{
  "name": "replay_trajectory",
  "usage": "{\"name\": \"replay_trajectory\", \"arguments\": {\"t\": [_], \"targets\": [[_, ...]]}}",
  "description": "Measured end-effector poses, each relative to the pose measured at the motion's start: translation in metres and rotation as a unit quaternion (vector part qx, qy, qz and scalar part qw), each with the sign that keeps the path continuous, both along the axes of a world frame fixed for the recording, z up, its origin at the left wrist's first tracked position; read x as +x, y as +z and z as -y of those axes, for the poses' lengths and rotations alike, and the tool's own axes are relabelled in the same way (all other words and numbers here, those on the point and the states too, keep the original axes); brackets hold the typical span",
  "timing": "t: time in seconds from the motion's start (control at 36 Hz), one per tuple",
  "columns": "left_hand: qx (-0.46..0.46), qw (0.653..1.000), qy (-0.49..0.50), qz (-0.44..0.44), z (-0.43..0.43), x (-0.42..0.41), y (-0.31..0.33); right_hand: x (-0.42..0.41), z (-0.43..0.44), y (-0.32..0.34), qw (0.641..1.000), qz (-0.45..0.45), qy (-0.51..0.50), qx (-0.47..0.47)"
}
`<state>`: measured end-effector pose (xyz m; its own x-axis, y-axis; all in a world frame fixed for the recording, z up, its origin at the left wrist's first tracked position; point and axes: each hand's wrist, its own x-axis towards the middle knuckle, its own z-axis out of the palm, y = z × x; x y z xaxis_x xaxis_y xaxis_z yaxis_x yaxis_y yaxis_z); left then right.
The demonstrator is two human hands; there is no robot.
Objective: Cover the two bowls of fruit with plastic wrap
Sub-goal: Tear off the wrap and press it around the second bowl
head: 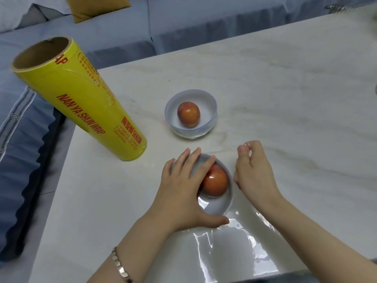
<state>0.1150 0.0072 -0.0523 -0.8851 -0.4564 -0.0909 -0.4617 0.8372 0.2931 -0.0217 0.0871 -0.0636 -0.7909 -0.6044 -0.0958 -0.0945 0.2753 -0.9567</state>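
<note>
Head view, single frame. My notes:

Left hand (183,186) lies spread across the top of the near bowl (220,205). The fingers are straight and fanned over the far-left rim, and the thumb is laid along the near rim. Under its fingertips sits an orange-red fruit (216,180), glossy, with a sheet of wrap (234,252) stretched over it. The loose sheet runs back from the left thumb toward me, wrinkled and shiny on the table (285,88), passing under the right forearm.

Right hand (253,170) is just beside the bowl's right rim, knuckles up and fingers curled in. There is a glint of film at its fingertips (242,149), which I read as a pinch on the sheet's edge, though the clear film makes this hard to confirm.

Beyond both hands stands the far bowl (210,111), apart from the near one and holding a second fruit (188,113). I cannot tell whether film covers it.

Left of the left hand and farther out is the yellow roll (81,103), standing on end near the table's left edge, with red lettering and its open cardboard core toward the camera.

There is a metal bracelet (120,266) on the left wrist. A blue sofa (183,23) stands past the table, with a mustard cushion (95,7) on it.
</note>
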Motion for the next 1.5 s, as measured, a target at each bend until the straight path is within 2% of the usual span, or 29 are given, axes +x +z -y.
{"name": "replay_trajectory", "arguments": {"t": [0.28, 0.47, 0.53, 0.61, 0.64, 0.69, 0.78, 0.89, 1.0, 1.11, 1.17, 1.25, 1.39, 1.5], "targets": [[0.001, 1.000, 0.005, 0.008, 0.001, 0.002, -0.003, -0.019, -0.001, -0.032, 0.997, -0.015, -0.025, 0.072], [-0.004, 0.997, 0.074, -0.006, -0.011, -0.004, -0.005, -0.026, 0.013, -0.032, 0.993, -0.030, -0.022, 0.111], [-0.008, 0.994, 0.109, -0.011, -0.014, -0.008, -0.004, -0.034, 0.009, -0.028, 0.993, 0.025, -0.036, 0.109], [-0.008, 0.983, 0.181, -0.025, -0.021, -0.015, -0.006, -0.035, -0.006, -0.016, 0.969, 0.244, -0.006, 0.041], [-0.009, 0.980, 0.198, -0.030, -0.023, -0.017, -0.006, -0.032, -0.012, -0.015, 0.961, 0.269, 0.029, 0.048], [-0.009, 0.976, 0.217, -0.025, -0.025, -0.021, -0.005, -0.025, -0.019, -0.015, 0.956, 0.265, 0.100, 0.077], [0.022, 0.979, 0.199, 0.022, -0.022, -0.019, -0.001, -0.017, -0.020, -0.015, 0.957, 0.241, 0.147, 0.073], [0.083, 0.986, 0.142, 0.037, -0.005, -0.006, 0.015, -0.015, -0.017, -0.013, 0.955, 0.265, 0.133, 0.027], [0.076, 0.993, 0.031, 0.081, 0.015, 0.002, 0.024, -0.016, -0.016, -0.014, 0.954, 0.272, 0.127, 0.009], [0.053, 0.993, -0.035, 0.104, 0.022, -0.003, 0.022, -0.014, -0.012, -0.013, 0.948, 0.290, 0.129, -0.002], [0.040, 0.992, -0.048, 0.111, 0.023, -0.006, 0.020, -0.011, -0.009, -0.013, 0.960, 0.264, 0.097, -0.007], [0.042, 0.992, -0.038, 0.112, 0.023, -0.008, 0.016, -0.006, -0.010, -0.014, 0.986, 0.160, 0.038, -0.010], [0.023, 0.996, -0.022, 0.088, 0.019, -0.006, 0.012, 0.003, -0.008, -0.014, 0.999, 0.037, -0.007, -0.037], [0.021, 0.996, -0.015, 0.080, 0.018, -0.007, 0.010, 0.005, -0.003, -0.016, 0.998, 0.018, -0.035, -0.038]]}}
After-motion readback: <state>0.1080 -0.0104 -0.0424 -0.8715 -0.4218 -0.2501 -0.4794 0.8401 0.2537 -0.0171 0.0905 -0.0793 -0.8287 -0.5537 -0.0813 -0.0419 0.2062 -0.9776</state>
